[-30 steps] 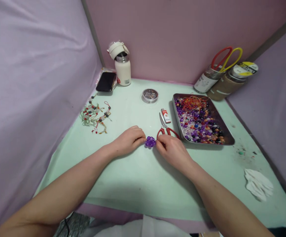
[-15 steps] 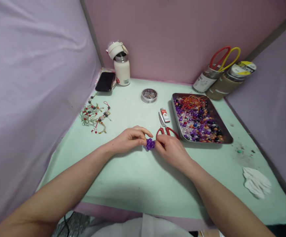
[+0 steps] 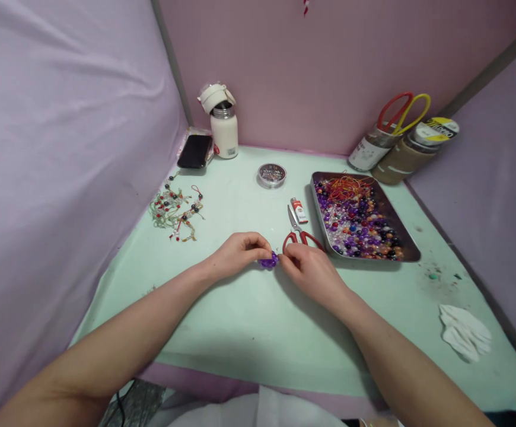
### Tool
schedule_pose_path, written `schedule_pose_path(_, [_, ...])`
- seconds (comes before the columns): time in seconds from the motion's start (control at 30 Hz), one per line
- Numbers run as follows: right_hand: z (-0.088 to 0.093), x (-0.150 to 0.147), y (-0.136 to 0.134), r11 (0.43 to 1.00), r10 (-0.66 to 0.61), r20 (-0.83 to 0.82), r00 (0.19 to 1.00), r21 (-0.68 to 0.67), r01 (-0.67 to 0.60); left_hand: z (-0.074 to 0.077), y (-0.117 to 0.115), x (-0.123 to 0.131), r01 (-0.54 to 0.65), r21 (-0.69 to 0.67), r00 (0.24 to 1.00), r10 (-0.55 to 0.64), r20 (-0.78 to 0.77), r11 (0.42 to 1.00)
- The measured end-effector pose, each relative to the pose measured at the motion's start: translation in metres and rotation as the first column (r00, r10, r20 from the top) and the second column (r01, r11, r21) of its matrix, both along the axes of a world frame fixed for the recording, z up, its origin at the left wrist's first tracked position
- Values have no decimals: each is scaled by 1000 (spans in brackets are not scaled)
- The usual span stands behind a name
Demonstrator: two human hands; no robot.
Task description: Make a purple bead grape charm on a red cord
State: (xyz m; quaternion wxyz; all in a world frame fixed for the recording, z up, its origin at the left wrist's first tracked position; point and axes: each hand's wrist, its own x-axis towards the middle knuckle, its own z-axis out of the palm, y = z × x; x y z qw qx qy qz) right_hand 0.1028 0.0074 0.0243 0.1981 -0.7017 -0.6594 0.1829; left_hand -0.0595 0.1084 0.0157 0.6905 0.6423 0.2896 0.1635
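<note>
A small cluster of purple beads (image 3: pixel 268 261) is pinched between the thumb and fingertips of my left hand (image 3: pixel 240 254), just above the table. My right hand (image 3: pixel 309 268) is closed at the cluster's right side, thumb and finger pressed together; whatever they pinch is too small to make out. Behind the right hand lie scissors with red handles (image 3: pixel 303 236), partly covered by it. Beyond them is a red and white lighter (image 3: pixel 299 210).
At right, a metal tray (image 3: pixel 411 252) holds mixed beads and orange thread. A round clear case (image 3: pixel 271 175) sits mid-table. Finished-looking beaded strings (image 3: pixel 175 210), a phone (image 3: pixel 194 152) and an opened bottle (image 3: pixel 225 133) stand left. Jars (image 3: pixel 369 151) and white gloves (image 3: pixel 465 332) are right.
My left fingers have shifted closer over the bead cluster, which appears tilted flatter. My right fingertips stay beside it. The whole view has shifted slightly.
</note>
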Motion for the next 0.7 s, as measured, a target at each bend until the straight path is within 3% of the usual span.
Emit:
schedule_pose_path(0.2, [9, 2, -3, 1000, -4, -198, 980, 23, 9, 3, -5, 1, -19, -4, 999, 19, -29, 1000])
schedule_pose_path(0.43, [11, -2, -6, 996, 6, -537, 843, -67, -50, -1, -11, 1, -39, 186, 993, 59, -105, 982])
schedule_pose_path(0.7, [17, -12, -10, 998, 39, -638, 769, -6, -56, 5, -16, -2, 39, 540, 994, 21, -104, 841])
